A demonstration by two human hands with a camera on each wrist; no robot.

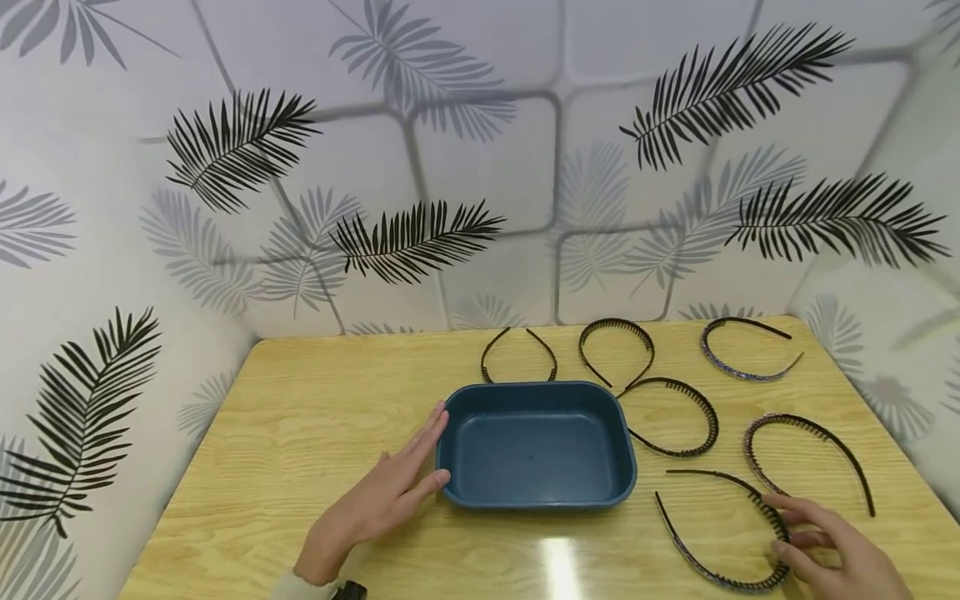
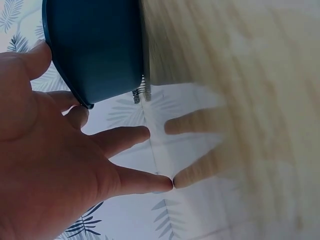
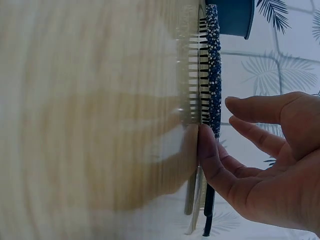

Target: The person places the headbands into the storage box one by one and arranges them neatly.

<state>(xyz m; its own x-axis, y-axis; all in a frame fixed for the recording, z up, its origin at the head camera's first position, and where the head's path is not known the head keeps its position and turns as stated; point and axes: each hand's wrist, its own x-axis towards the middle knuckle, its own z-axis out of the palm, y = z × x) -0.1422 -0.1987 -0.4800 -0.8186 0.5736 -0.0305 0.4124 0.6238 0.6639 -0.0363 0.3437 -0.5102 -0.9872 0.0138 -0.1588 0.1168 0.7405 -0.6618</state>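
Observation:
A dark blue rectangular basin (image 1: 536, 492) stands on the table. My left hand (image 1: 386, 500) rests against its left end, thumb and fingertips at the rim, other fingers spread. At the lower right lies a toothed black headband (image 1: 701, 571); the right wrist view shows blue and white glitter on this headband (image 3: 214, 70). My right hand (image 1: 840, 550) is at its curved end. One fingertip (image 3: 207, 142) touches down beside the band at the table, while the thumb (image 3: 250, 109) stays apart from it.
More headbands lie around: one at the right (image 1: 825, 433), one beside the basin (image 1: 708, 408), one at the back (image 1: 615, 322), a blue glittery one (image 1: 738, 373) at back right, and one partly behind the basin (image 1: 553, 358). Leaf-patterned covering (image 1: 480, 167) rises behind the wooden table (image 1: 300, 408).

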